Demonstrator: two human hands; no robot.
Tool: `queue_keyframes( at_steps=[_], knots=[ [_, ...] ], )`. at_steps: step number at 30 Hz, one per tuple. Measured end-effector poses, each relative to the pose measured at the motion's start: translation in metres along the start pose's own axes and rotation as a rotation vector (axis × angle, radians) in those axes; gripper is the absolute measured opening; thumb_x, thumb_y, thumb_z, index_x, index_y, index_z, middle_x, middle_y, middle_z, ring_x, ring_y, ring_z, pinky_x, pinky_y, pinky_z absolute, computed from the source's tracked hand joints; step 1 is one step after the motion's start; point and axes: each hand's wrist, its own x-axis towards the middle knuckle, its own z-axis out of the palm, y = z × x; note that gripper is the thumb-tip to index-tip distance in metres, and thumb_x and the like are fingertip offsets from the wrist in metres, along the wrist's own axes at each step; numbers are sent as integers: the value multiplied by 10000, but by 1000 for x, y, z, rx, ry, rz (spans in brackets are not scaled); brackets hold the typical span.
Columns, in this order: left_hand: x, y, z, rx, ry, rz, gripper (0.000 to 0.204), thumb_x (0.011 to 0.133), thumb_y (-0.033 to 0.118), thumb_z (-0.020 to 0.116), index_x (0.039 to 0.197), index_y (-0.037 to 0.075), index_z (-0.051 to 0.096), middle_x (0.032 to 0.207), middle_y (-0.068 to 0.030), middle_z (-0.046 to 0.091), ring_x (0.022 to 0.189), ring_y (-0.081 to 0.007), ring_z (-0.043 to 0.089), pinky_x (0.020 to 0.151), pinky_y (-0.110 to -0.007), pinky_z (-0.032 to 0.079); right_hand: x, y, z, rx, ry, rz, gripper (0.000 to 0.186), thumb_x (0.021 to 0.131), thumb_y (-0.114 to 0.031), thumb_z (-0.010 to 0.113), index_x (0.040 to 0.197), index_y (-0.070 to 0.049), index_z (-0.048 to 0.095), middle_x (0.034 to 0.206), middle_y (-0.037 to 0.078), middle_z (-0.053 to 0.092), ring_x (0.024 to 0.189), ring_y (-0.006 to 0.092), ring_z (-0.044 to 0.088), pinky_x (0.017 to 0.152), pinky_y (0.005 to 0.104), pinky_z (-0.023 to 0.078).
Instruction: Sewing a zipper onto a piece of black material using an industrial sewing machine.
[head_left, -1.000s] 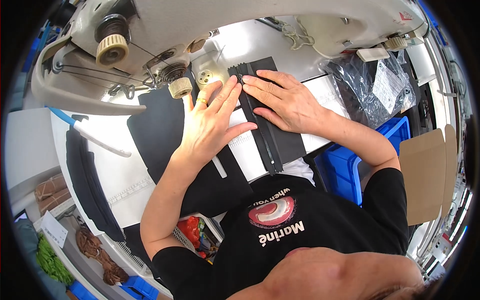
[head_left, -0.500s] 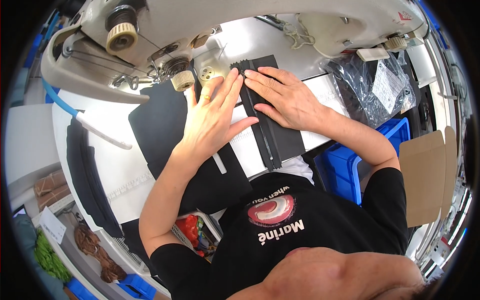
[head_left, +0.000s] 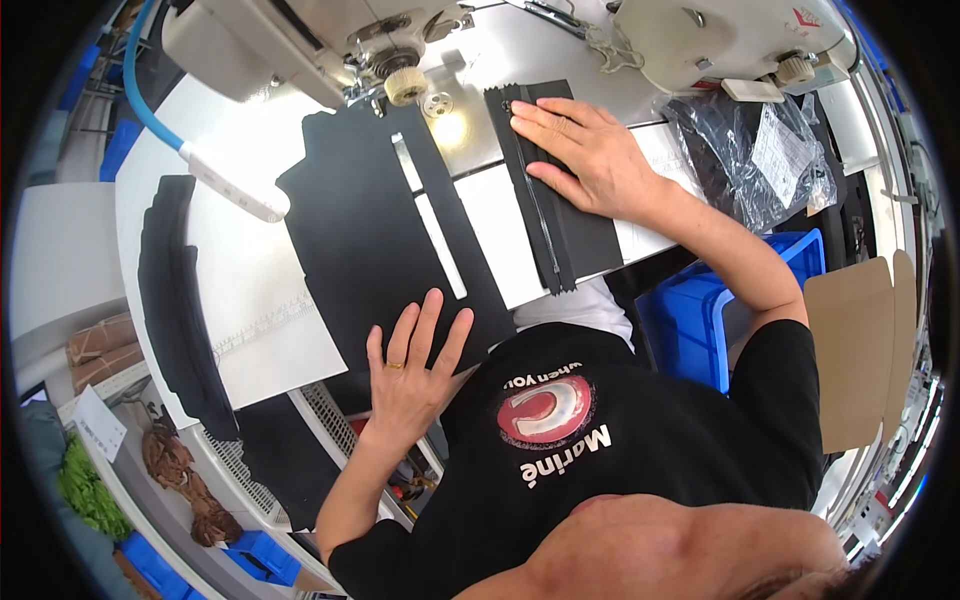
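My right hand (head_left: 600, 160) lies open, fingers stretched over a black zipper (head_left: 545, 240) on a dark fabric strip (head_left: 592, 243) at the sewing bed. My left hand (head_left: 410, 380) is open, fingers spread at the lower edge of a black fabric panel (head_left: 350, 240) with a long narrow slot, white showing through it. Above the panel hang the sewing machine's head (head_left: 250, 50) and needle area. A stack of narrow black pieces (head_left: 165, 280) lies to the left on the white table (head_left: 260, 370).
A blue-and-white hose (head_left: 235, 190) hangs over the table. Crumpled clear plastic (head_left: 730, 150) lies at right, above a blue bin (head_left: 690, 340) and brown cardboard (head_left: 845, 350). A white basket (head_left: 235, 475) with black fabric, blue bins (head_left: 262, 560) and green material (head_left: 92, 485) are at lower left.
My left hand has left the zipper and moved down to the panel's lower edge. My right hand shifted up and rightward with the zipper. The view has shifted, showing the panel's slot fully.
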Motion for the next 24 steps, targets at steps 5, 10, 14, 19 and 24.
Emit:
queue_keyframes(
  at_steps=[5,10,14,19,24],
  knots=[
    [7,-22,-3,-403,322,-8,377,638,-25,628,1008,-8,699,1054,-107,696,871,-263,655,754,-332,487,4,-17,0,-23,-9,24,458,861,-253,657,1269,-67,561,1348,72,549,1176,284,536,912,399,468],
    [12,-35,-64,-513,474,-73,450,547,-42,661,996,-27,699,1002,-153,701,865,-263,647,747,-326,508,18,-55,15,103,10,-30,462,848,-259,664,1244,-44,565,1316,101,566,1164,297,532,926,401,453],
    [12,-34,-58,-478,343,36,469,536,-83,606,990,-18,701,1033,-137,687,838,-273,638,728,-334,507,37,-64,27,71,-6,-90,456,824,-246,672,1201,-8,575,1277,105,579,1147,279,522,923,386,447],
    [5,-26,-2,-628,328,-8,452,555,-81,653,999,-6,695,1104,-123,685,1007,-295,648,843,-387,520,38,-59,21,102,-100,-90,496,758,-140,682,1223,-18,559,1328,117,529,1236,301,470,972,428,419],
    [-8,-22,16,-700,267,-110,433,600,-65,696,1026,9,692,1158,-114,675,1132,-283,620,919,-411,503,21,-60,7,69,-102,-47,486,807,-215,685,1236,-28,555,1326,103,536,1203,289,486,946,409,433]
  ],
)
